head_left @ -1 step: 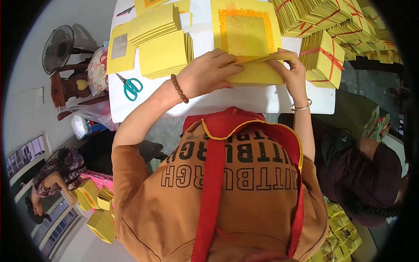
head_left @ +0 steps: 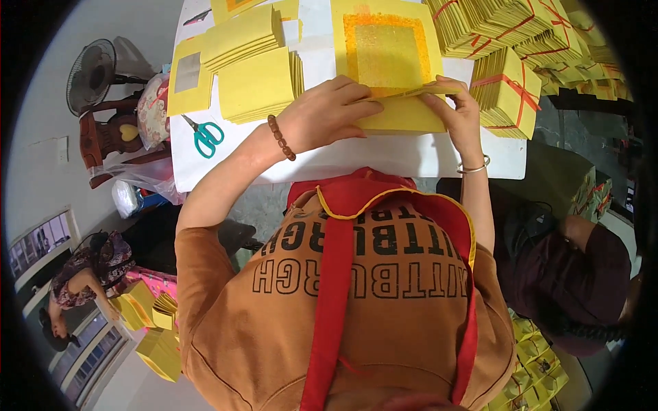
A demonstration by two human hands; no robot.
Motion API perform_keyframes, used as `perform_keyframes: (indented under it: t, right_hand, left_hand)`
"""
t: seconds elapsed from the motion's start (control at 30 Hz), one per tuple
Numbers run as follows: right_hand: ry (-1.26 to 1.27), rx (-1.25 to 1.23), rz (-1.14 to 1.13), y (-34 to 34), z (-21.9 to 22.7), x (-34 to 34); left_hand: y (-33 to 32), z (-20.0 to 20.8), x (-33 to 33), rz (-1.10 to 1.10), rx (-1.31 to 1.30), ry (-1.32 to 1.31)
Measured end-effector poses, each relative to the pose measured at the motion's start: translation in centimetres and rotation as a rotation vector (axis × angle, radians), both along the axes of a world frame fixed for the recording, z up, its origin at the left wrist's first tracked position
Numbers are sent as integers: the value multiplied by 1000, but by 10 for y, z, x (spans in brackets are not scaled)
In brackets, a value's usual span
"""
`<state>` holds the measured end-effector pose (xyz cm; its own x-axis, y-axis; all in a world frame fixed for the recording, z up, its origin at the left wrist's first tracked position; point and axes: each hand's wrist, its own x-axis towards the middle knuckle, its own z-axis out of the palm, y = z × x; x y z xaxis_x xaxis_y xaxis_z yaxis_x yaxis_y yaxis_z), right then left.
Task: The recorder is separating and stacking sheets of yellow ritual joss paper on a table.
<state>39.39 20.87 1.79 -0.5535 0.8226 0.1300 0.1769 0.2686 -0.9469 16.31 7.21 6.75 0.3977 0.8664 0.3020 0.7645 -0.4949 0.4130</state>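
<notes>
A yellow paper sheet (head_left: 387, 58) with an orange square border around a dull gold square lies before me on the white table. Its near edge is turned up in a fold, with yellow paper below it. My left hand (head_left: 332, 113) grips this fold at its left part, fingers curled over it. At the right end, my right hand (head_left: 456, 113) pinches the fold between thumb and fingers. Left of the sheet are stacks of folded yellow paper (head_left: 253, 89). Teal-handled scissors (head_left: 207, 139) rest near my left forearm. Some fingertips are hidden by the paper.
Red-tied bundles of yellow paper (head_left: 507, 92) stand at the table's right. A yellow sheet with a silver square (head_left: 188, 96) lies at the left on the white tabletop (head_left: 226, 161). Beyond are a fan (head_left: 91, 75) and a wooden chair (head_left: 113, 140). People sit on both sides.
</notes>
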Motion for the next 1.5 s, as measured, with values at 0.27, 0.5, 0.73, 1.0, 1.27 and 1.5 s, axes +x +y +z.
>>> perform_keyframes:
  t: [0.27,0.5,0.73,1.0,1.27,1.5]
  right_hand:
    - [280,-282,170,1,13,8]
    - [88,-72,21,-2,-11,4]
    - [104,-11,92,2,-5,5]
    - [138,-31,107,2,-2,5]
    - [108,-102,137,4,-6,9]
    - [306,-111,319,3,-9,17]
  left_hand:
    - [2,3,-8,110,-114,-185]
    - [-1,3,3,120,15,-10]
    - [-7,1,7,43,-1,-5]
    - [-2,3,-4,29,-37,-83]
    - [6,8,-8,52,-149,-184]
    - [10,12,-11,62,-258,-261]
